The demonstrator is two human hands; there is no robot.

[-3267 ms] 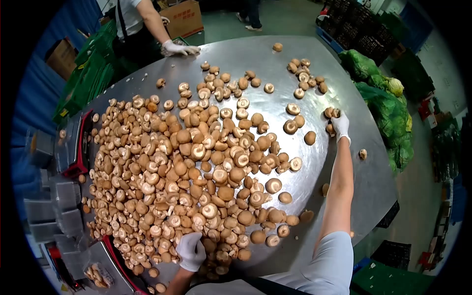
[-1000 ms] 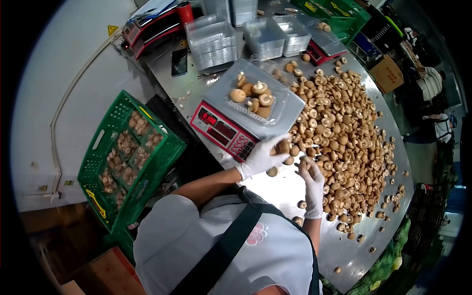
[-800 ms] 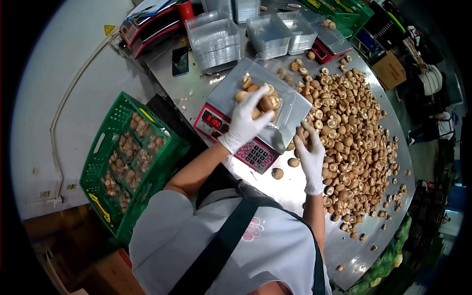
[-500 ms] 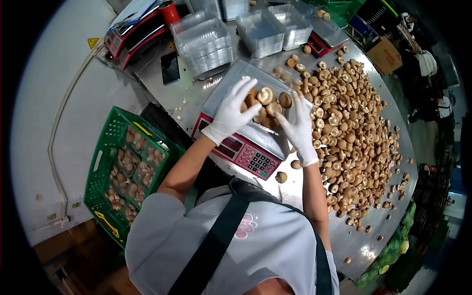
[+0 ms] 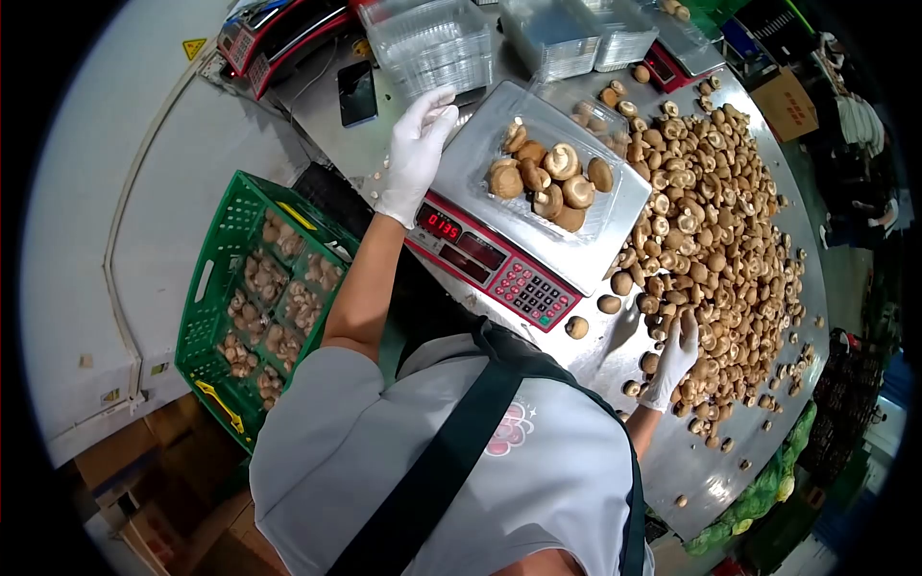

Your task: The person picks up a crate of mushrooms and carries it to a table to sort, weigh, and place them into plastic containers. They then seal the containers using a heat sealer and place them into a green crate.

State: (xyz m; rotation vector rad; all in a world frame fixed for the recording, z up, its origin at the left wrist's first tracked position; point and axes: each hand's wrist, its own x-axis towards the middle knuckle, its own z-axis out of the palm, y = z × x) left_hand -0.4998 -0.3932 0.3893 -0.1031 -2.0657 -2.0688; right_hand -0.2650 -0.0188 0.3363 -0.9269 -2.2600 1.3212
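A clear plastic tray [image 5: 604, 204] holding several brown mushrooms [image 5: 562, 161] rests on the metal plate of a red scale [image 5: 499, 274], whose display shows lit red digits. My left hand [image 5: 415, 152], in a white glove, is raised beside the plate's left edge, its fingers apart and nothing in them. At the near side of the big mushroom pile [image 5: 715, 240], my right hand [image 5: 675, 360], also gloved, reaches in with its fingers spread; no mushroom shows in its grip.
A green crate [image 5: 206, 288] with packed mushroom trays stands at the left. Stacks of clear trays [image 5: 432, 53] and a phone [image 5: 357, 94] lie on the metal table's far side. Behind the pile is a second red scale [image 5: 663, 67]. Loose mushrooms lie near the scale.
Both hands have left the tray: the left moved to the plate's left side, the right moved down to the pile. The tray's mushrooms and the lit display are now uncovered. The view has shifted.
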